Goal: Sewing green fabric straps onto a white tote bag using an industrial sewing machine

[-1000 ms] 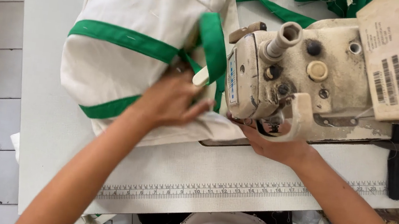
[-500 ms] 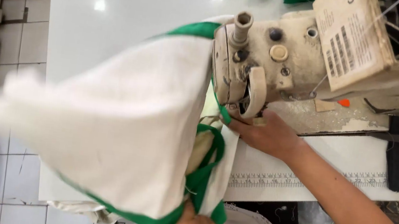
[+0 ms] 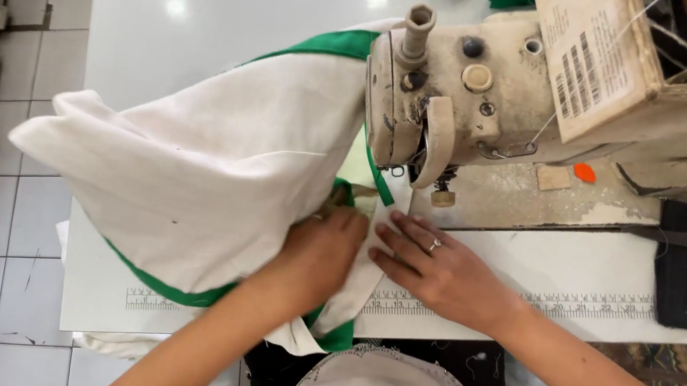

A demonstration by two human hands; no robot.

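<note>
Head view, centre frame: your left hand clenches the white bag to steady it; right hand lies flat, fingers released, beside the sewing machine

Both forearms are bare and sleeveless, and the right hand wears a thin ring on one finger.

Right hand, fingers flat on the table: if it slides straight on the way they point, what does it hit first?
The right hand points left toward the left hand, which grips the white cloth with green trim. It would likely meet that cloth edge, then the left hand; depth is unclear.
</note>
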